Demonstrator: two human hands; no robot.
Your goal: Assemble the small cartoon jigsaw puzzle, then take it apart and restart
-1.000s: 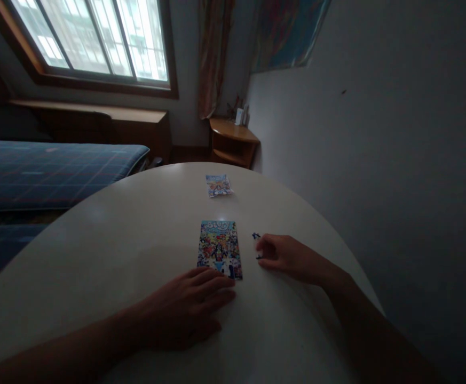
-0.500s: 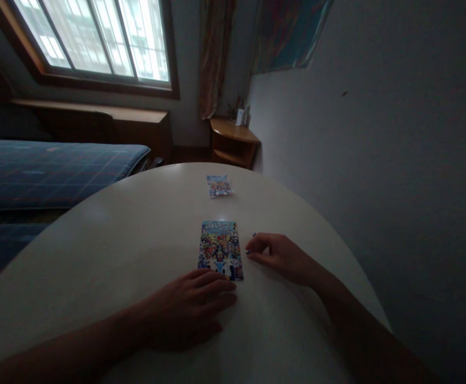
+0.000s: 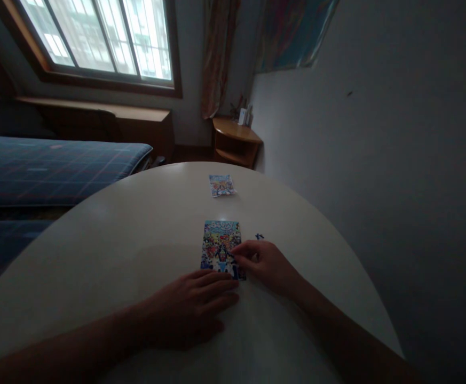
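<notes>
A small colourful picture sheet (image 3: 219,242) with "Bluey" lettering at its top lies flat on the white round table (image 3: 128,224). My left hand (image 3: 200,304) lies with fingers stretched out, their tips over the sheet's bottom edge. The thumb and forefinger of my right hand (image 3: 267,264) are pinched together above the sheet's right side. What sits between those fingertips, if anything, is too small and dark to make out. Just beyond the knuckles, a tiny dark blue piece (image 3: 259,236) rests on the table.
Farther back on the table is a crinkled printed packet (image 3: 222,185). A grey wall (image 3: 377,160) runs along the right side. Past the table stand a wooden corner stand (image 3: 236,130) and, on the left, a bed with a blue plaid mattress (image 3: 56,170).
My right hand has moved left, from beside the sheet to over its right part. The dark blue piece behind it now shows more fully. My left hand has stayed put.
</notes>
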